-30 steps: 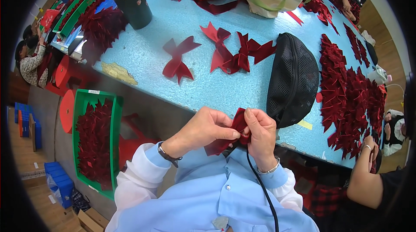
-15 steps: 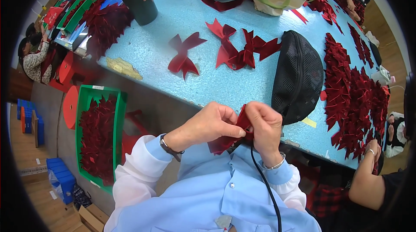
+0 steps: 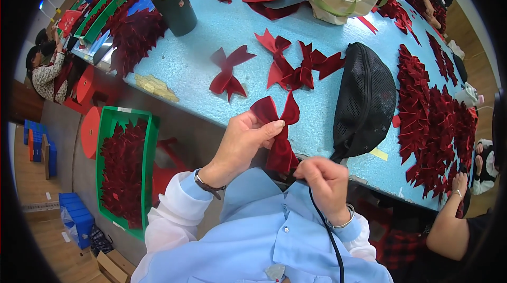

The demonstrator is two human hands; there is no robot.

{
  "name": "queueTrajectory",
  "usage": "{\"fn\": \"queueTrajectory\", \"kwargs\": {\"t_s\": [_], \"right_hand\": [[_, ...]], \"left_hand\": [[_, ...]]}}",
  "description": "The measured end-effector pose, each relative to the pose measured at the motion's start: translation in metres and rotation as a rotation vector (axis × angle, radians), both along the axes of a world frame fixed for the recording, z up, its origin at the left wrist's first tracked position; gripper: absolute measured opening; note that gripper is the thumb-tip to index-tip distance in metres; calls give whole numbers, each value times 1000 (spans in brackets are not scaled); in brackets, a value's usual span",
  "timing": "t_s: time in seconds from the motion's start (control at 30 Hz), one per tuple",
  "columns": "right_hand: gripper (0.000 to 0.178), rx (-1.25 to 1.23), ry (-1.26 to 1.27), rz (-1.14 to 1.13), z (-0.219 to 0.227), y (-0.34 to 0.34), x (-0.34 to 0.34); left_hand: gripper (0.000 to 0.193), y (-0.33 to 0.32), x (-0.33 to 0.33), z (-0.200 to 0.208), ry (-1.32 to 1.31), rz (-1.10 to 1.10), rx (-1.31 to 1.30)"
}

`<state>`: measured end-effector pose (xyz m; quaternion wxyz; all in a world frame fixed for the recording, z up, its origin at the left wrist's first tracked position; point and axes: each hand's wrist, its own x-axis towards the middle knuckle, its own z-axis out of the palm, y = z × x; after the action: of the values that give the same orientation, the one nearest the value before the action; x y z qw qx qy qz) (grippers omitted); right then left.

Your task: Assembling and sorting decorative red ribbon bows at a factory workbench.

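In the head view, the left hand (image 3: 237, 138) has its grip pinched on a dark red velvet bow (image 3: 282, 151) at its gathered middle — presumably because that leaves loops and tails spread free. The bow is over the near edge of the counter (image 3: 314, 122). The right hand (image 3: 325, 185) curls just beside the lower tail; whether its grip holds anything, I cannot tell. Loose bows (image 3: 228, 75) lie beyond, left of the black mesh pouch (image 3: 365, 103) — probably spaced to avoid crushing.
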<state>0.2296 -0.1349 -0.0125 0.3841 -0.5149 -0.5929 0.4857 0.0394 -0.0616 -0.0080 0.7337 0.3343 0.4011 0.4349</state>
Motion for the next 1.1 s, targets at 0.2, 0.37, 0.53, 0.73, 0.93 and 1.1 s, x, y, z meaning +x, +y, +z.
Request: {"fn": "queueTrajectory", "kwargs": {"t_s": [0.2, 0.37, 0.53, 0.73, 0.93, 1.1], "right_hand": [[17, -129, 166, -42, -4, 0, -14], [17, -357, 468, -86, -1, 3, -10], [15, -199, 231, 67, 24, -2, 20], [14, 69, 393, -243, 43, 22, 28], [14, -165, 743, -147, 43, 33, 38], [12, 19, 504, -149, 28, 35, 37]], "left_hand": [[20, -9, 16, 2, -54, 89, 7], [20, -15, 27, 9, -189, 191, 15], [21, -15, 29, 17, -231, 183, 35], [21, -22, 41, 28, -198, 23, 30], [21, -25, 55, 29, -146, -95, -1], [15, -20, 54, 33, -52, -195, 13]]}}
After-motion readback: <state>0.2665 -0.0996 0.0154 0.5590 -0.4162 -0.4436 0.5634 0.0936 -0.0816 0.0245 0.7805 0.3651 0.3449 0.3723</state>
